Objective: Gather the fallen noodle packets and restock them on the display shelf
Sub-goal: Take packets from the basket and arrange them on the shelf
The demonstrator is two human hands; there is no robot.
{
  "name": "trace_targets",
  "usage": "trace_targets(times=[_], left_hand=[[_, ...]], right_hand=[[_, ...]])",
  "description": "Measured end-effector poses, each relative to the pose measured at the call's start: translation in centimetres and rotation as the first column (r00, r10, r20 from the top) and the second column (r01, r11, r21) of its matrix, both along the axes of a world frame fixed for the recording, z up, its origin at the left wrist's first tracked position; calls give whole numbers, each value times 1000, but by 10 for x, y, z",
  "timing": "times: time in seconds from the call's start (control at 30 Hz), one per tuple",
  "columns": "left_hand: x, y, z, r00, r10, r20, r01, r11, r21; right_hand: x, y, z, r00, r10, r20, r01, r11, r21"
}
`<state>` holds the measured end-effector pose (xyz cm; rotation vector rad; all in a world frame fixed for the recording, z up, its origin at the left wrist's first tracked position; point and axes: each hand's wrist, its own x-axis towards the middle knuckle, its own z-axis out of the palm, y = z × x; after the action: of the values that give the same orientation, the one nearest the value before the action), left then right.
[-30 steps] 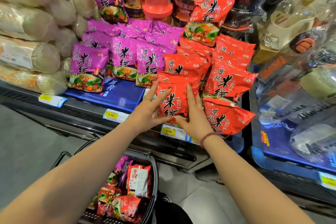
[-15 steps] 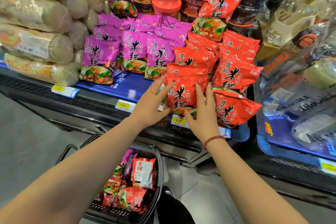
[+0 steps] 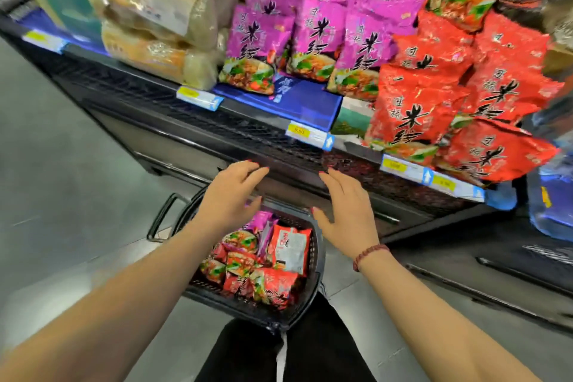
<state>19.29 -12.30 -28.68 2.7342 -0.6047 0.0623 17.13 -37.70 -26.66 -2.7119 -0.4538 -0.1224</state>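
Crinkly foil packets [image 3: 266,260] fill a black mesh basket [image 3: 313,288] under empty hands.

clear-wrapped rolls [image 3: 148,9], blue box [image 3: 305,101], price tags [image 3: 299,133]

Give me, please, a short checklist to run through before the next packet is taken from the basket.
1. Left hand free: ok, open, holding nothing.
2. Right hand free: ok, open, holding nothing.
3. Hands over the basket: ok, both hover above it, touching no packet.
4. Packets left to restock: ok, a red packet and others lie in the basket.
5. Red stack steady: cannot tell; its front packets overhang the price tags.
6. Free spot: ok, the blue box is bare in front of the purple packets.
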Motion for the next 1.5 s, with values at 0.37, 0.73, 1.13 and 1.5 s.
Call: trace_targets(times=[0.37, 0.73, 1.13, 1.5], left_hand=[[-92, 97, -120, 880, 388, -275, -389, 920, 51], [-157, 93, -291, 705, 555, -441, -579, 810, 92], [-206, 86, -380, 671, 652, -353, -682, 729, 51], [-202, 84, -376, 606, 667, -433, -734, 679, 17]], right_hand=[[4, 71, -141, 880, 144, -452, -178, 983, -33], [-13, 93, -321, 644, 101, -758, -248, 965, -82], [-29, 164, -423, 613, -92, -785, -74, 982, -173], [-31, 171, -400, 622, 26, -783, -9, 1000, 26]])
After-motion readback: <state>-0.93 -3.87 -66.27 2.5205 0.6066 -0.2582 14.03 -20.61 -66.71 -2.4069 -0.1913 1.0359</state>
